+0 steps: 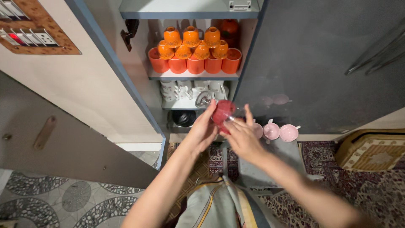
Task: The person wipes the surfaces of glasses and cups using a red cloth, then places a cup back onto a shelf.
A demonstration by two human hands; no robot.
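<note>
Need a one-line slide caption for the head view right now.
Both hands, left hand and right hand, hold a red-filled stemmed glass before an open cupboard stacked with orange cups.

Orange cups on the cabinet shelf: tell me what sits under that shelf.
Under the orange cups a lower shelf holds white cups; below them sits a dark round thing, unclear what. The left hand and the red-filled glass cover the rest.

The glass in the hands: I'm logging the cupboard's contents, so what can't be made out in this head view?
- Glass: blurred, partly covered by red cloth, left hand and right hand.
- White cups: small, stacked, cannot be counted.
- Dark item, bottom shelf: in shadow, kind unclear.
- Top shelf: cut off by frame edge.
</note>
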